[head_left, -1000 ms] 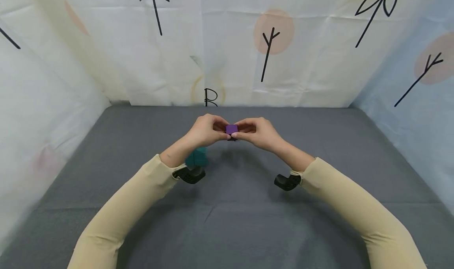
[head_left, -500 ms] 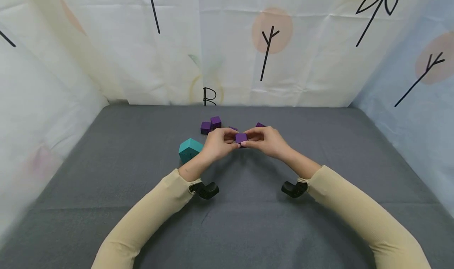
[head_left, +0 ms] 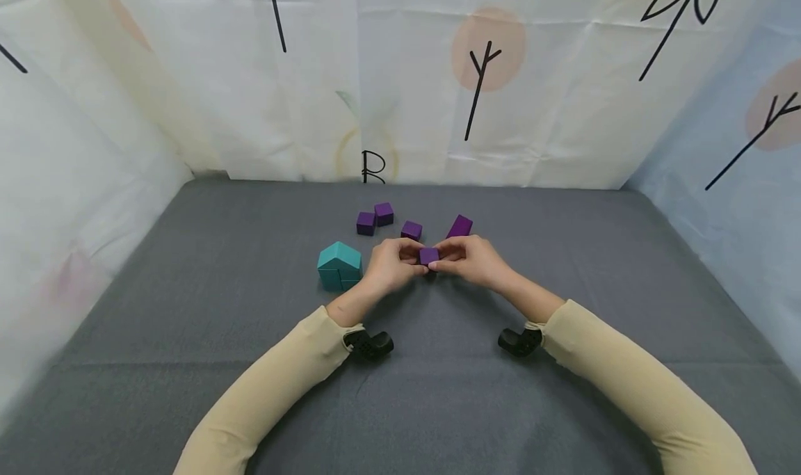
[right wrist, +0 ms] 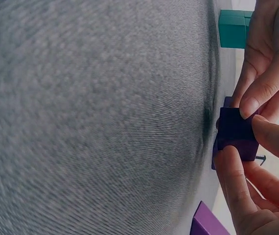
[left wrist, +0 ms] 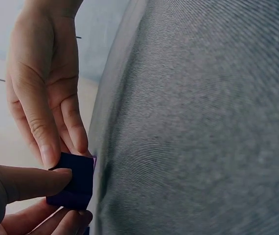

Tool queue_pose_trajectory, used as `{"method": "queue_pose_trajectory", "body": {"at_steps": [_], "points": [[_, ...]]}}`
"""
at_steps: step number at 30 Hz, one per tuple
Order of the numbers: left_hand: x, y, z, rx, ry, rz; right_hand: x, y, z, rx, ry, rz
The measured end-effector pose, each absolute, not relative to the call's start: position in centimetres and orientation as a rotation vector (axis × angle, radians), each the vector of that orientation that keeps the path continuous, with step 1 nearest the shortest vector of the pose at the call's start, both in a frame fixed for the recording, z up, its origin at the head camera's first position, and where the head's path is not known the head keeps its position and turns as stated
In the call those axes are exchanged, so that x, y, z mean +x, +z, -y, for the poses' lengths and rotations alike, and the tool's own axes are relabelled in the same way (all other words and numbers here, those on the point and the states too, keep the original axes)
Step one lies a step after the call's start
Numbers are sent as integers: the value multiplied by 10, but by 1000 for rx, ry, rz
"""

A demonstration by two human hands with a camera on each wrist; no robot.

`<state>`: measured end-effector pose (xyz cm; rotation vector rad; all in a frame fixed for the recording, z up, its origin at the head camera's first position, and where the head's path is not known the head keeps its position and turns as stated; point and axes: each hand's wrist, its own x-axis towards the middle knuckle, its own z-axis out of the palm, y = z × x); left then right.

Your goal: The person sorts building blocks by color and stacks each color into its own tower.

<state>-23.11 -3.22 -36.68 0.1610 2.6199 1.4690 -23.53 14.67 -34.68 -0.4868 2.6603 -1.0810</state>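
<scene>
A small purple block [head_left: 429, 255] is pinched between my two hands in the middle of the head view. My left hand [head_left: 391, 263] grips it from the left with thumb and fingertips, and my right hand [head_left: 477, 262] does so from the right. In the left wrist view, the left thumb [left wrist: 41, 183] lies across the face of the block [left wrist: 78, 178]. Seen from the right wrist, both thumbs meet at the block's edge. Whether the block touches the table is hard to tell.
Just beyond the hands lie a purple cube [head_left: 411, 230] and a longer purple block [head_left: 459, 226]. Two more purple cubes [head_left: 366, 223] sit farther back, left. A teal house-shaped stack [head_left: 340, 266] stands beside the left hand. Patterned cloth [head_left: 407, 78] hangs behind the grey tabletop [head_left: 188, 308].
Both hands have come nearer and slightly right, still holding the purple block. The teal stack and the other purple blocks, hidden before, now show.
</scene>
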Motion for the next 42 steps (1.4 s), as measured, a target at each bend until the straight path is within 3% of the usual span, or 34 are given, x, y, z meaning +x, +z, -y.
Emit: {"method": "queue_pose_trajectory", "body": {"at_steps": [26,42], "points": [[-238,-379,31,102,1528,-2550,-241,-357,-146,-461,-1083,-2627],[-240,-379,33,83,1507,-2555,-257,-342,-142,-454,-1123,-2672]]}}
